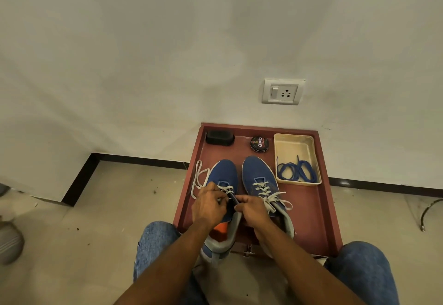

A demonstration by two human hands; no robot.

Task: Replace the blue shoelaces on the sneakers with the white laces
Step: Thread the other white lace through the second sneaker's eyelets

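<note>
Both hands meet over the left sneaker, toe pointing away. The left hand pinches the white lace; the right hand pinches near its eyelets, equally close.

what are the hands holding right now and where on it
Both hands, left hand and right hand, pinch the white lace over the left sneaker's eyelets, near the tongue; the exact spot is hidden by fingers.

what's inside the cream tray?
Only the blue shoelaces, bunched at the near end of the cream tray; the far end is bare. Anything beneath the laces is hidden.
</note>
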